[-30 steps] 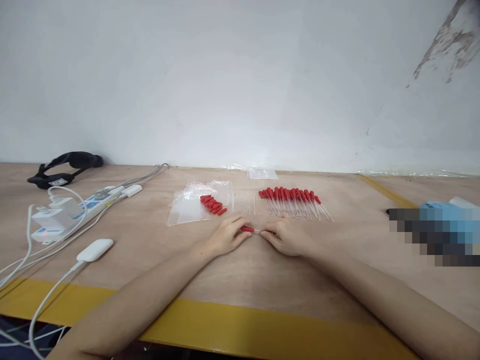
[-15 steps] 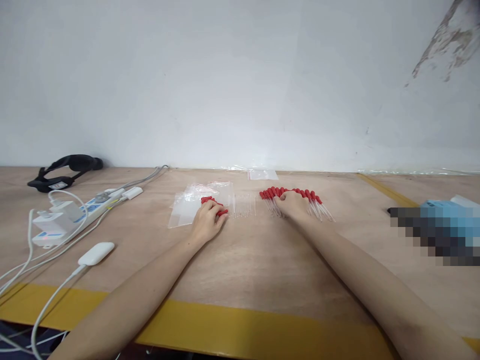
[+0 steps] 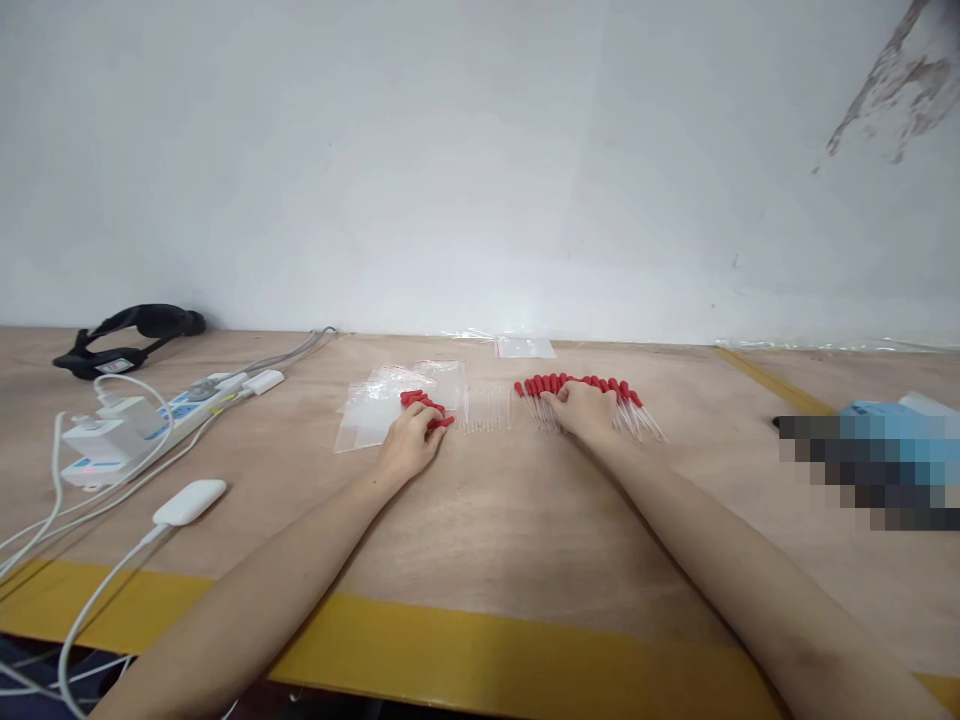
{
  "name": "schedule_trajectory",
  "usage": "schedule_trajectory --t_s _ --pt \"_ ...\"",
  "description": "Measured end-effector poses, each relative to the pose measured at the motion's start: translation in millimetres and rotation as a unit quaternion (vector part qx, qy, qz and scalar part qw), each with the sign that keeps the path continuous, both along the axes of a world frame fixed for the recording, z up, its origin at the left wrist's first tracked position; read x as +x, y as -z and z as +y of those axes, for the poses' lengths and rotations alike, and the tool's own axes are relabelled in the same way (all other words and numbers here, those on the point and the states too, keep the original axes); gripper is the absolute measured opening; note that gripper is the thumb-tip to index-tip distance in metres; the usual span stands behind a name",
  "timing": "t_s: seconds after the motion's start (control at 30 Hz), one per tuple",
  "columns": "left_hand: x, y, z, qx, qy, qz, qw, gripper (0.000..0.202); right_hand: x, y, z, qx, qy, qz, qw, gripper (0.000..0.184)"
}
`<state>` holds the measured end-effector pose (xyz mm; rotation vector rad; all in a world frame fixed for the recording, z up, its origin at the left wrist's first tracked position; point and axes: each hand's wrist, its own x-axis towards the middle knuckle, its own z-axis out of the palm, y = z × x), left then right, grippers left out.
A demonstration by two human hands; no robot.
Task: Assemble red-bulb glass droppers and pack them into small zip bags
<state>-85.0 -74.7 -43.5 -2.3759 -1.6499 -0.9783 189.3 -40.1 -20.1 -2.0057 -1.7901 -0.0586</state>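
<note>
My left hand (image 3: 409,440) is curled at a small heap of red rubber bulbs (image 3: 414,399); one bulb shows at its fingertips. Under and behind it lie clear zip bags (image 3: 367,410). A row of thin clear glass tubes (image 3: 487,408) lies just to the right of that hand. My right hand (image 3: 586,407) is closed low over a fanned row of droppers (image 3: 626,395), clear tubes with red bulbs pointing to the wall. Its thumb rests among the tubes at the left part of the row. Whatever its fingertips hold is hidden.
At left lie a white power strip (image 3: 180,412) with plugs and cables, a white charging puck (image 3: 190,501) and a black strap-like headset (image 3: 135,335). Another zip bag (image 3: 525,348) lies by the wall. A blue package (image 3: 885,425) is at right, partly pixelated.
The leftmost dropper now lies slightly farther left, with a small gap from its neighbours. Both hands have hardly moved; the whole view has shifted a little.
</note>
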Motion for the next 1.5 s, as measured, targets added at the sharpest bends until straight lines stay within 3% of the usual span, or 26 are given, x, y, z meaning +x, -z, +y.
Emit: schedule_trajectory --t_s 0.1,0.2,0.37,0.63,0.73,0.87,0.97,1.03,1.13,1.33,1.5 --pt "0.3 0.3 0.2 0.002 -0.005 0.001 1.000 0.012 -14.0 -0.9 -4.2 0.017 -0.048 -0.013 0.999 0.033" --pt "0.8 -0.3 -0.3 0.000 -0.007 0.001 1.000 0.014 -36.3 -2.0 -3.6 -0.018 -0.074 -0.040 0.996 0.033" --pt "3.4 -0.5 0.9 -0.012 -0.014 0.000 1.000 0.015 -64.5 -3.7 8.9 -0.070 -0.046 -0.041 0.996 0.027" --pt "12.4 -7.2 -4.1 -0.001 -0.037 0.005 0.999 0.017 -80.2 -7.0 17.4 -0.121 -0.036 -0.030 0.992 0.013" --pt "16.5 -11.2 -12.4 0.013 -0.004 -0.005 1.000 0.013 -74.8 -11.9 6.9 -0.102 -0.061 -0.023 0.993 0.014" --pt "27.9 -13.0 -29.6 0.006 0.092 -0.016 0.996 0.010 -46.3 -9.7 -22.9 -0.032 -0.123 -0.013 0.992 0.026" --pt "37.6 -11.4 -39.7 -0.032 0.148 0.002 0.988 0.010 -17.1 6.1 -47.3 0.054 -0.253 0.037 0.965 0.020" --pt "42.2 -9.5 -41.4 -0.047 0.163 0.007 0.985 0.014 -2.1 18.0 -60.4 0.102 -0.306 0.058 0.945 0.018" --pt "46.2 -7.2 -38.5 -0.054 0.162 -0.008 0.985 0.014 7.1 26.2 -74.7 0.132 -0.330 0.070 0.932 0.022" --pt "52.5 -8.2 -39.6 -0.092 0.168 -0.079 0.978 0.018 -2.7 19.2 -90.7 0.115 -0.357 0.084 0.923 0.024" --pt "57.0 -8.5 -46.3 -0.149 0.178 -0.150 0.961 0.017 -6.7 23.4 -93.2 0.111 -0.371 0.076 0.919 0.024"
